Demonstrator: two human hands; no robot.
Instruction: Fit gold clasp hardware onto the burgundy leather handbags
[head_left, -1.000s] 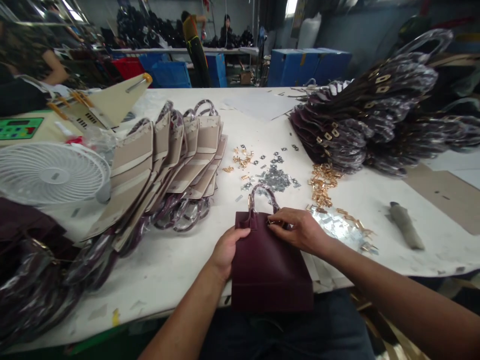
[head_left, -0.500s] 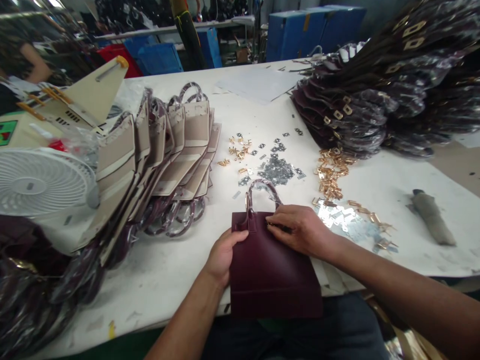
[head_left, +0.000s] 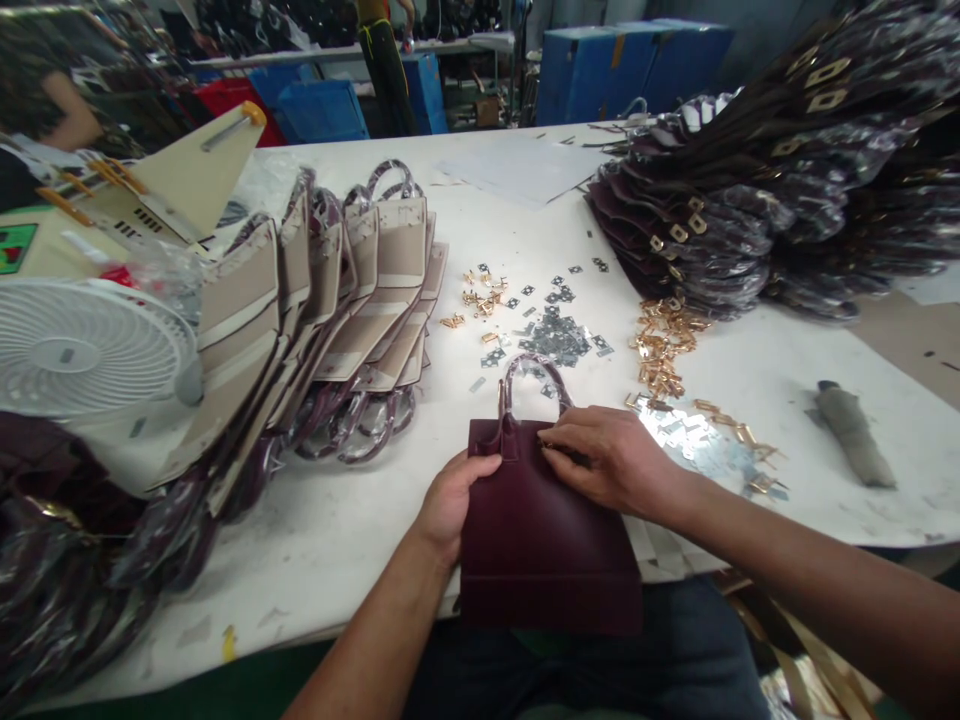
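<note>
A dark burgundy handbag panel lies at the table's front edge, its lower end over my lap. Its plastic-wrapped handle stands up at the top. My left hand grips the panel's left edge, thumb on the front near the handle's base and fingers hidden behind. At the upper right of the panel my right hand is closed in a pinch against the leather. A small metal fitting shows at its fingertips, mostly hidden. Beyond the handle lies a pile of small grey metal plates.
Beige-lined bag panels and a white fan stand left. Gold fittings, shiny flat plates and a grey cloth-wrapped tool lie right. Plastic-wrapped burgundy pieces are heaped behind them. Another person stands in the background.
The view has shifted slightly. Both hands keep nearly the same places on the panel, and the right fingertips stay pinched at the same spot.
</note>
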